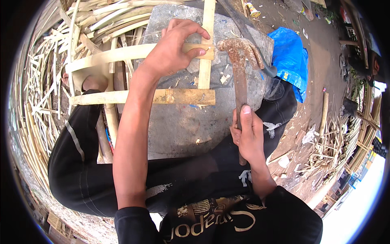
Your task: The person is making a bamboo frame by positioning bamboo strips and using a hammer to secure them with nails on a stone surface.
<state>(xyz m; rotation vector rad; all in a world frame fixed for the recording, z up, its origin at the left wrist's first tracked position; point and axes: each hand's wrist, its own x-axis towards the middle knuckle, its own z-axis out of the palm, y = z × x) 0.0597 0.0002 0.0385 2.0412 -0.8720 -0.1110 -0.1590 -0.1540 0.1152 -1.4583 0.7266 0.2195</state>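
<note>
The rusty claw hammer (239,77) is gripped in the right hand (248,132), its fingers wrapped around the handle and the thumb laid along it. The handle's long axis is set roughly away from the body, with the head at the far end and a short length of the handle left showing below the grip. The striking face is turned leftward and is placed just to the right of the free end of the long bamboo slat (109,56); whether the two are touching cannot be told.

That slat is laid from left to right, slightly bowed, so its long axis is crossed by the hammer's line at nearly a right angle. Near its right end it is met by the crossing slat (206,75), which is directed away from the body. This joint is reached most closely by the left hand (172,51): its thumb is rested on the long slat, just left of the end, while the index finger is curved over to the crossing slat. Whether the remaining fingers are closed beneath is not shown. Nearer the body, a thicker bamboo piece (178,96) is laid roughly parallel to the long slat, above the grey surface (178,134).
</note>
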